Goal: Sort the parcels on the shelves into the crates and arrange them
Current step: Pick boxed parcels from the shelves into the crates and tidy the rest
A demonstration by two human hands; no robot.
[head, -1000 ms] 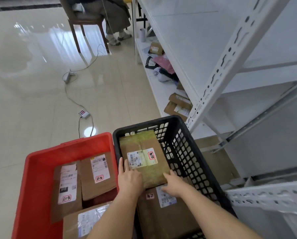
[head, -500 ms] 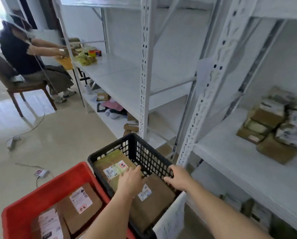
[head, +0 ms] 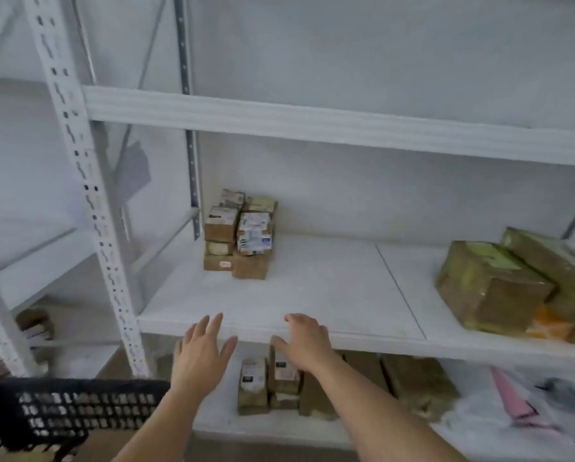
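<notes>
Left hand [head: 202, 353]: hanging empty, fingers spread, below the shelf [head: 312, 295] edge.
Right hand [head: 304, 343]: likewise empty, grip apart.
Risk: small parcels [head: 241, 235], stacked at shelf's back-left, toppling under a hasty reach.

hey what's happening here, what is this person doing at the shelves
A person is sorting parcels from a white metal shelf unit into crates. Both bare hands, left hand and right hand, are open and holding nothing, reaching towards the middle shelf. A stack of small brown cardboard parcels sits at the back, larger taped brown parcels at right. A black plastic mesh crate stands lower left.
</notes>
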